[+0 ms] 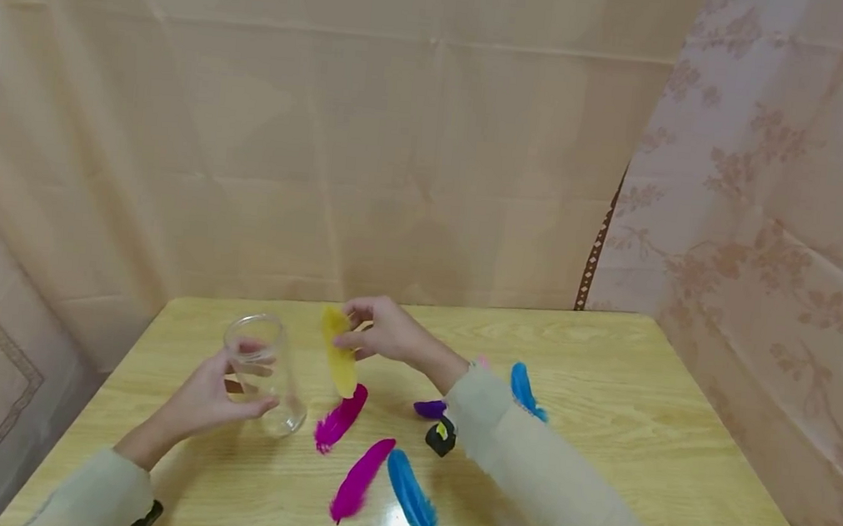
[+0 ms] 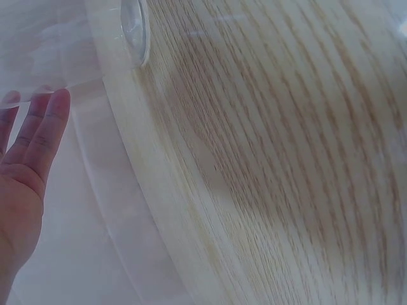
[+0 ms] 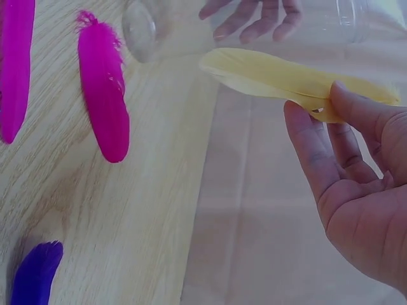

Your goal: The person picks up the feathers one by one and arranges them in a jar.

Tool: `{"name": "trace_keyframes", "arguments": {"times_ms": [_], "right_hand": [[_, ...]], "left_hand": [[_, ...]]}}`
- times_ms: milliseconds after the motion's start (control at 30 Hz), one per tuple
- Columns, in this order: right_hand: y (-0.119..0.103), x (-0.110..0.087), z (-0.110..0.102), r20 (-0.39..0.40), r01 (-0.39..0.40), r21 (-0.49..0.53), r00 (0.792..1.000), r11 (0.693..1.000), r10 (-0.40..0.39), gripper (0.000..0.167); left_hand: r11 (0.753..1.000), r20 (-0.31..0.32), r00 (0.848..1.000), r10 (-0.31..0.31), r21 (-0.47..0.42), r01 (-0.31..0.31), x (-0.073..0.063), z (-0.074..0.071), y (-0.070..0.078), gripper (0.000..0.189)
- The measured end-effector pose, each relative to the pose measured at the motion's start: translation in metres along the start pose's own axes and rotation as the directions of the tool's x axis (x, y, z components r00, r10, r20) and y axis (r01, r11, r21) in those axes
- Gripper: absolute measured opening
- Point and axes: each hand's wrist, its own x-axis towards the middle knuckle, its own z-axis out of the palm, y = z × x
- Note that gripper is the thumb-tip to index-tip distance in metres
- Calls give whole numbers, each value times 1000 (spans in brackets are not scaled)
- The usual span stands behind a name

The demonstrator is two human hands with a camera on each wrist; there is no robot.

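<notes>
My left hand (image 1: pixel 208 395) holds a tall clear drinking glass (image 1: pixel 284 389), thumb on the near side and fingers on the far side. The glass leans, its open rim up and to the left, its base low over the table. Between the thumb and fingers of my right hand (image 1: pixel 388 334), a yellow feather (image 1: pixel 340 364) is pinched, just right of the glass and apart from it. In the right wrist view the yellow feather (image 3: pixel 267 75) lies nearly level across the fingertips. Below it on the table is a magenta feather (image 1: pixel 342 419).
Nearer me on the wooden table (image 1: pixel 235 497) lie another magenta feather (image 1: pixel 362 481) and a blue feather (image 1: pixel 410 496). A purple feather (image 1: pixel 429 409) lies beside my right sleeve, partly hidden. Farther right is a second blue feather (image 1: pixel 522 385); a pink tip (image 1: pixel 484 360) shows behind the right wrist.
</notes>
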Motion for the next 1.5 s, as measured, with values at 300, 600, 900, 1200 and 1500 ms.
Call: {"name": "trace_keyframes", "arguments": {"times_ms": [300,600,900,1200,1500], "right_hand": [[-13,0,-1,7,16,48,1000,999,-17,23],[-21,1,2,18,44,62,999,997,-45,23],[-31,0,4,7,50,116,999,992,-51,23],[-46,0,3,5,51,144,999,988,-52,24],[-63,5,7,10,99,162,995,982,-102,23]], "left_hand": [[1000,-4,1000,-12,10,12,1,1,4,71],[1000,-8,1000,-22,10,22,1,1,3,71],[999,-5,999,-32,-4,32,-2,2,4,70],[999,8,999,-31,-19,31,-1,4,2,70],[998,3,998,-60,1,60,-2,2,5,70]]}}
